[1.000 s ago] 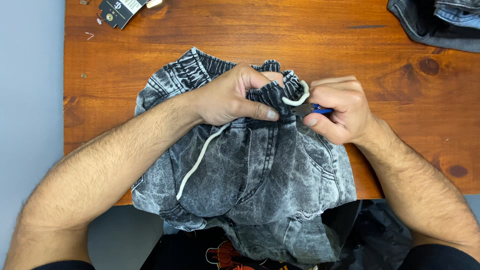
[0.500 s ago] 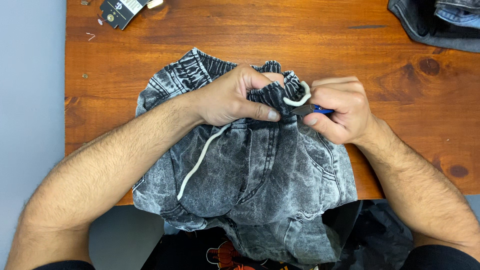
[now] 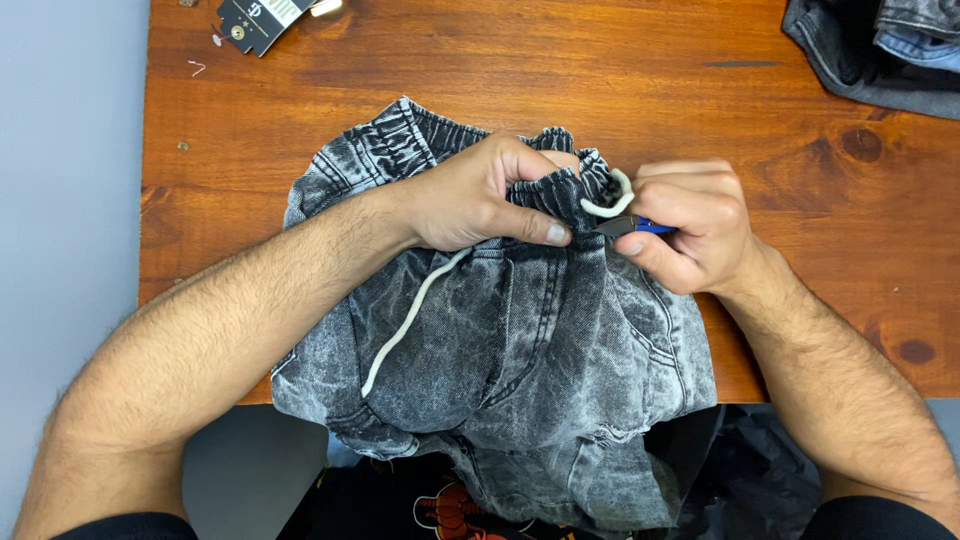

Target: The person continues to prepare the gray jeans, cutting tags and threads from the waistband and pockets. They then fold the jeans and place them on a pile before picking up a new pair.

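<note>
A reddish-brown wooden tabletop, marked by dark knots toward its right edge, is seen from above. A black card tag is laid at the far left corner. A pile of folded denim garments, dark grey over light blue, is set at the far right corner. A grey floor is seen past the left edge.

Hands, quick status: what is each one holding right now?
Left hand: closed, gripping the gathered waistband of the grey denim garment.
Right hand: closed on a small blue-handled tool, beside the white drawstring.
</note>
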